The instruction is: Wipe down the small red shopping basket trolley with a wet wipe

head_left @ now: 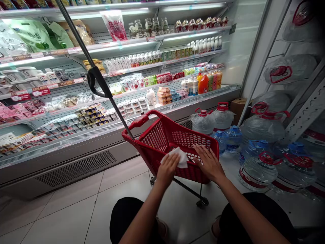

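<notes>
A small red plastic shopping cart (162,134) on wheels stands on the tiled floor right in front of me, its long black handle pole (101,81) slanting up to the left. My left hand (167,168) presses a white cloth (180,156) against the near wall of the cart, fingers closed over it. My right hand (208,163) lies flat on the same wall beside the cloth, fingers spread and holding nothing. My knees in dark trousers show at the bottom edge.
An open refrigerated display (106,84) packed with dairy bottles, cups and bags runs along the left and back. Large water jugs (220,117) with red caps stand on the floor and lie on a white rack (302,118) at the right. A cardboard box (238,105) sits behind.
</notes>
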Motion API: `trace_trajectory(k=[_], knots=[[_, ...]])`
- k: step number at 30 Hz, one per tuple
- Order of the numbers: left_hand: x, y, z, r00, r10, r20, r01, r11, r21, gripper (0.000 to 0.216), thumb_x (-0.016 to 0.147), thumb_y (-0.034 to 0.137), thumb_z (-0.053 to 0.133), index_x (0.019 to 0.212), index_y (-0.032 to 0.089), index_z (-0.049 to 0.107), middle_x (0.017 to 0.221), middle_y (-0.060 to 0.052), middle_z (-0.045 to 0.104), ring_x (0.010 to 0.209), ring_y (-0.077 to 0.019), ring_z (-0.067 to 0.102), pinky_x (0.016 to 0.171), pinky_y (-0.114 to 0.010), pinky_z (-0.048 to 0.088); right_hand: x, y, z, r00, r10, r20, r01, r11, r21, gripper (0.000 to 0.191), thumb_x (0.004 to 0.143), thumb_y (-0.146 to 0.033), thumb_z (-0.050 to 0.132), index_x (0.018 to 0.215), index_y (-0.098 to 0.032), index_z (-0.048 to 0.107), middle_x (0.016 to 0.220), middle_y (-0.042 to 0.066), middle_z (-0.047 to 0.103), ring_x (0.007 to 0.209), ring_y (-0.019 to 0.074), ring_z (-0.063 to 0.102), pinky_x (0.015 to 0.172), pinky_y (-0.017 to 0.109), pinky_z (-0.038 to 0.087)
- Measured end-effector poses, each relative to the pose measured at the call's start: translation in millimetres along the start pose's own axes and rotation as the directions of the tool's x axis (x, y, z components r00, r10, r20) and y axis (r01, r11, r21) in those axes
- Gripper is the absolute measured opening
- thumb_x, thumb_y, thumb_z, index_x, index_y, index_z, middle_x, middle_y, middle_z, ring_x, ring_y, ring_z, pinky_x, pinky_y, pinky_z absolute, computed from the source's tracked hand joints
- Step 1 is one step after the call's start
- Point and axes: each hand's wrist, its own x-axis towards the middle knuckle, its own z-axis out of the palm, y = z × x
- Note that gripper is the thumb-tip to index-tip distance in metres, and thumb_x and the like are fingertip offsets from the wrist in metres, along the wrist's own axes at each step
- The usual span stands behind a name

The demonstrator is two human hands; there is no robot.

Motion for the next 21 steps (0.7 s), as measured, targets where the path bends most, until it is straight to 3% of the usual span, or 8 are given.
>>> trace_trajectory(k=[3,5,8,11,13,15,19,21], knots=[[-4,-59,-17,0.988,-0.156,0.012,0.155,0.986,0.065,0.064,0.091,0.001,0.042,0.153,0.015,0.049,0.156,-0.010,0.053,0.145,-0.0209,0.050,0.127,-0.044,0.034,0,-4,-3,1.000,0.014,0.014,-0.014,1.000,0.005,0.067,0.107,-0.063,0.019,0.167,-0.033,0.013,0.169,-0.004,0.030,0.158,0.0228,0.026,0.129,0.051,0.022],[-4,-75,-19,0.966,-0.257,-0.009,0.256,0.961,0.106,0.062,0.090,0.002,0.043,0.150,0.013,0.052,0.155,-0.013,0.054,0.146,-0.0243,0.049,0.126,-0.048,0.035,1,-7,-2,1.000,0.022,0.019,-0.022,1.000,0.013,0.067,0.106,-0.063,0.019,0.167,-0.033,0.013,0.169,-0.004,0.030,0.158,0.0228,0.025,0.129,0.051,0.022],[0,-44,-4,0.956,-0.293,-0.027,0.295,0.952,0.088,0.058,0.089,0.001,0.044,0.145,0.011,0.058,0.150,-0.014,0.059,0.143,-0.0252,0.053,0.124,-0.048,0.039,2,-11,2,1.000,0.019,0.005,-0.019,1.000,0.013,0.067,0.107,-0.063,0.019,0.167,-0.033,0.013,0.169,-0.004,0.030,0.158,0.0228,0.026,0.128,0.051,0.022],[6,12,16,0.991,-0.136,-0.013,0.136,0.991,0.004,0.061,0.092,0.002,0.043,0.151,0.012,0.051,0.153,-0.012,0.057,0.146,-0.0223,0.049,0.125,-0.045,0.037,1,-12,5,1.000,-0.011,-0.028,0.010,1.000,-0.014,0.068,0.107,-0.061,0.021,0.167,-0.031,0.012,0.168,-0.001,0.033,0.157,0.0241,0.028,0.128,0.052,0.023],[8,29,19,0.998,-0.061,-0.013,0.061,0.998,-0.025,0.060,0.094,0.003,0.041,0.153,0.014,0.049,0.155,-0.010,0.055,0.146,-0.0213,0.048,0.125,-0.043,0.036,0,-10,5,0.999,-0.021,-0.039,0.020,0.999,-0.028,0.068,0.107,-0.060,0.022,0.167,-0.030,0.010,0.168,0.000,0.033,0.157,0.0250,0.029,0.127,0.052,0.024],[7,17,11,1.000,-0.010,0.004,0.011,0.999,-0.044,0.058,0.095,0.003,0.040,0.151,0.015,0.051,0.154,-0.009,0.056,0.144,-0.0202,0.051,0.125,-0.041,0.037,-1,-8,4,0.999,-0.012,-0.038,0.011,0.999,-0.031,0.068,0.107,-0.060,0.023,0.167,-0.031,0.008,0.168,0.000,0.034,0.156,0.0248,0.030,0.127,0.052,0.025],[5,-41,-13,0.985,-0.168,-0.025,0.168,0.985,-0.030,0.054,0.093,0.000,0.043,0.143,0.014,0.057,0.147,-0.011,0.062,0.138,-0.0233,0.056,0.124,-0.045,0.038,-2,-7,1,0.999,0.020,-0.025,-0.020,1.000,-0.010,0.066,0.107,-0.060,0.023,0.167,-0.034,0.010,0.168,-0.003,0.033,0.157,0.0231,0.028,0.127,0.052,0.026],[7,-48,-17,0.969,-0.243,-0.048,0.241,0.970,-0.044,0.046,0.092,0.001,0.046,0.133,0.015,0.064,0.136,-0.013,0.068,0.131,-0.0257,0.060,0.123,-0.049,0.039,-2,-9,0,1.000,0.018,-0.025,-0.018,1.000,-0.002,0.066,0.107,-0.060,0.023,0.167,-0.034,0.011,0.168,-0.003,0.033,0.157,0.0231,0.028,0.127,0.052,0.025]])
